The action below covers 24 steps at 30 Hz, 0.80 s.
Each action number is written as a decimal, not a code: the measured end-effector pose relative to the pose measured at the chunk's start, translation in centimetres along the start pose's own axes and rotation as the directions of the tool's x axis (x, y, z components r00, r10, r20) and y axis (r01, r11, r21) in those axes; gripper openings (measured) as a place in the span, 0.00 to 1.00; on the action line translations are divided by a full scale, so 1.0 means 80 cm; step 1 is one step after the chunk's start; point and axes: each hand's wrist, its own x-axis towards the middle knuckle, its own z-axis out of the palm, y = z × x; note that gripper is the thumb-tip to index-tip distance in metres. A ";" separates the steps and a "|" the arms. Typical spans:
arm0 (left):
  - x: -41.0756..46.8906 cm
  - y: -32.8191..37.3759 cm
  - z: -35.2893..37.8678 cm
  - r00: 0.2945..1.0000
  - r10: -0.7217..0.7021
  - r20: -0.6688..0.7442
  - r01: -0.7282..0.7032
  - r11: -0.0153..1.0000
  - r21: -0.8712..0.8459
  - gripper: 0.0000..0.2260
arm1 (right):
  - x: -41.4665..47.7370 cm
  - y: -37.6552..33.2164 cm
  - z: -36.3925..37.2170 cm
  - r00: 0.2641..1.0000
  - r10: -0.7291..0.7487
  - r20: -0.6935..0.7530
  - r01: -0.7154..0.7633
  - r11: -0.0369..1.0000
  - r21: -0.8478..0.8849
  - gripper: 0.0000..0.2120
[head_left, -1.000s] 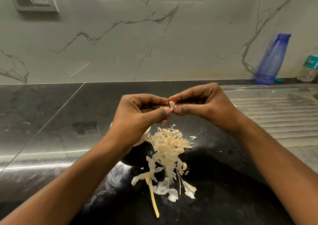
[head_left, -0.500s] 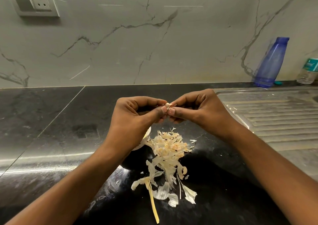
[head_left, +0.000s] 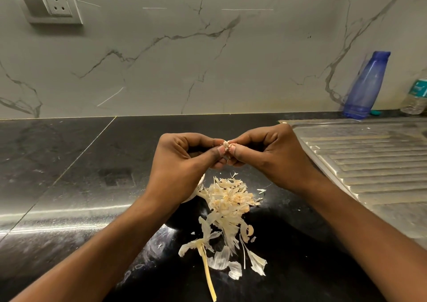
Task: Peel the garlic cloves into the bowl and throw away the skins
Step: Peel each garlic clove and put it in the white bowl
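Note:
A small pale garlic clove [head_left: 226, 145] is pinched between both hands above the black counter. My left hand [head_left: 182, 163] grips it from the left with thumb and curled fingers, and my right hand [head_left: 265, 156] pinches it from the right. Just below them lies a pile of dry garlic skins [head_left: 227, 200], trailing toward me with a long yellowish stalk [head_left: 208, 271]. A white bowl [head_left: 200, 187] shows only as a sliver of rim behind my left wrist; its contents are hidden.
The black stone counter [head_left: 80, 163] runs left and forward. A ribbed steel sink drainboard [head_left: 369, 163] lies to the right. A blue bottle [head_left: 367, 86] and a clear water bottle [head_left: 416, 96] stand against the marble wall. A wall socket [head_left: 49, 4] sits upper left.
Both hands stay together on the clove and have shifted slightly lower in view; fingertips have worked round the clove. The skin pile looks unchanged.

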 end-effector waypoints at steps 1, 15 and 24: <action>0.000 -0.001 0.000 1.000 -0.001 0.001 0.001 1.000 -0.005 0.10 | 0.000 0.000 0.001 1.000 -0.008 -0.013 0.008 1.000 -0.008 0.06; 0.002 0.005 -0.002 0.999 -0.030 0.034 0.034 0.994 -0.100 0.07 | 0.001 -0.001 -0.005 0.999 0.001 0.035 -0.005 0.996 0.092 0.08; 0.003 0.002 -0.002 0.996 -0.052 0.070 0.059 0.994 -0.092 0.08 | 0.002 0.001 -0.010 0.998 -0.009 0.069 0.003 0.996 0.089 0.07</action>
